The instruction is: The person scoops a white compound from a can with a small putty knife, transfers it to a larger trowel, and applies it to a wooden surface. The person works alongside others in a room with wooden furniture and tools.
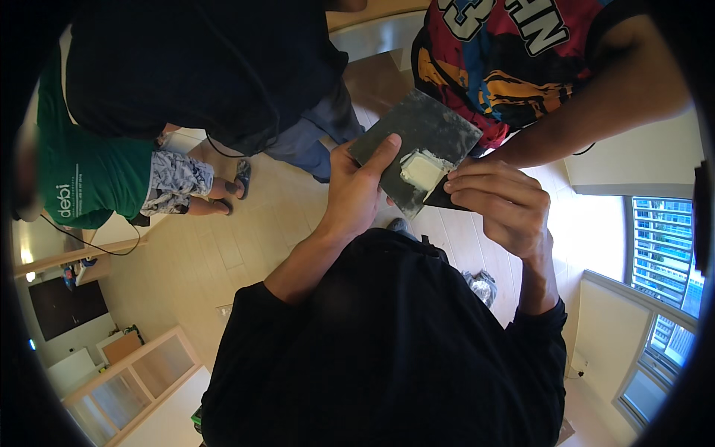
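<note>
My left hand (357, 187) grips a dark, flat square board (419, 120) by its left edge, thumb on the top face. A mound of off-white paste, like filler or plaster, (424, 169) lies on the board towards its lower right. Pinched in my right hand (503, 204) is a dark, thin flat piece, seemingly a scraper blade, (449, 200), its edge against the paste. My fingers hide part of it. Pale smears mark the board's surface.
Close ahead stand a person in a colourful printed jersey (503, 72) and a person in black (184, 61). Another in a green shirt (100, 179) is at the left. A crumpled plastic bag (480, 288) lies on the floor. Windows (665, 246) are at the right.
</note>
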Tool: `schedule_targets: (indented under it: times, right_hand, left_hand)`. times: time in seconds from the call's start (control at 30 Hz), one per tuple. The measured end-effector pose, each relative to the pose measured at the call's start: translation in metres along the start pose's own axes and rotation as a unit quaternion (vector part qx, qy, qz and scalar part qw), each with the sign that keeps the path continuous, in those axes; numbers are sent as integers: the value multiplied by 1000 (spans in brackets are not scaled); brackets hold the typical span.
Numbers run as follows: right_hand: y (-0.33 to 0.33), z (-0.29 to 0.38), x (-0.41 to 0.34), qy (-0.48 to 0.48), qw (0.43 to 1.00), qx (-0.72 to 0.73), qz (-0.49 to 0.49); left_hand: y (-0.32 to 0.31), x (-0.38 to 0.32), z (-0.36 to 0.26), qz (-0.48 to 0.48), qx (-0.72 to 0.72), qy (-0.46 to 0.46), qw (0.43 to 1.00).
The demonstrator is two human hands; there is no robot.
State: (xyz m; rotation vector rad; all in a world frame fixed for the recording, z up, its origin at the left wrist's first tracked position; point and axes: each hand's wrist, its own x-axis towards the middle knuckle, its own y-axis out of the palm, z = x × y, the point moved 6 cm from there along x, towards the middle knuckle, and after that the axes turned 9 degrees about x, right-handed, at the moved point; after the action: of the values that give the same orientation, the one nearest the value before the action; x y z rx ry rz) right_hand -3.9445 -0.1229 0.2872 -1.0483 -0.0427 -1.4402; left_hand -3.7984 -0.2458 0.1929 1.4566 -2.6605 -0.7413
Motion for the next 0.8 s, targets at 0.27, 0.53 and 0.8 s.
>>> schedule_targets:
  times: [0.27,0.53,0.8]
  right_hand:
    - [9,-15,15,47,997,39,45]
    - [21,-49,11,253,948,189,-38]
    - [48,-80,-24,382,772,488,-141]
  left_hand:
    - [-10,12,14,-18,-10,-57,998]
    - [-68,41,33,-70,-32,-69,995]
    - [-86,38,49,-57,-23,-91,994]
